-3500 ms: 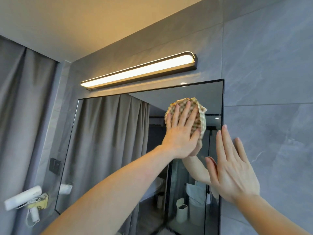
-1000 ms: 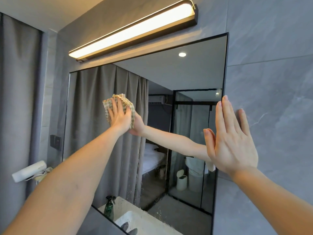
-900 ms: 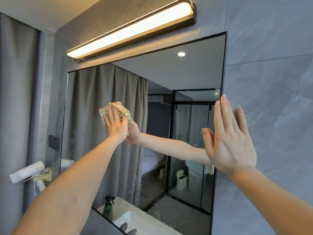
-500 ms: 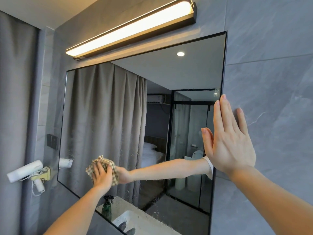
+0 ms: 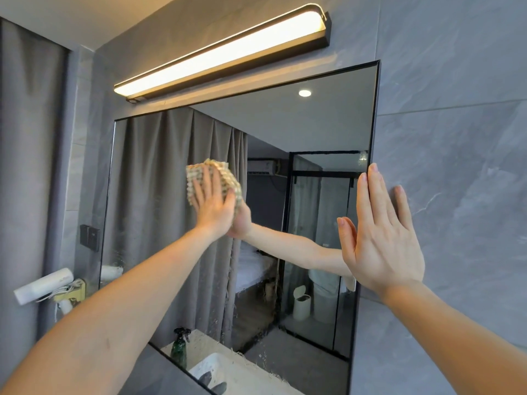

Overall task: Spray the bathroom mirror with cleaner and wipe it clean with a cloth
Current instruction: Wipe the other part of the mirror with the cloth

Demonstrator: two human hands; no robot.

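A black-framed wall mirror (image 5: 313, 132) fills the middle of the view. My left hand (image 5: 212, 205) presses a checked yellow-and-white cloth (image 5: 225, 175) flat against the glass left of centre, fingers straight and spread. My right hand (image 5: 379, 238) lies flat against the mirror's right edge and the grey wall tile, fingers straight. A dark green spray bottle (image 5: 179, 347) shows only as a reflection in the mirror's lower part, standing beside a white sink. Streaks and droplets mark the lower glass.
A lit bar lamp (image 5: 225, 55) hangs above the mirror. A white hair dryer (image 5: 44, 285) sits in a holder on the left wall, below a dark switch plate (image 5: 89, 238). A grey curtain (image 5: 25, 166) hangs at the far left.
My left hand has swept the cloth from the mirror's lower left up and to the right, to mid height. My right hand has stayed flat at the right edge.
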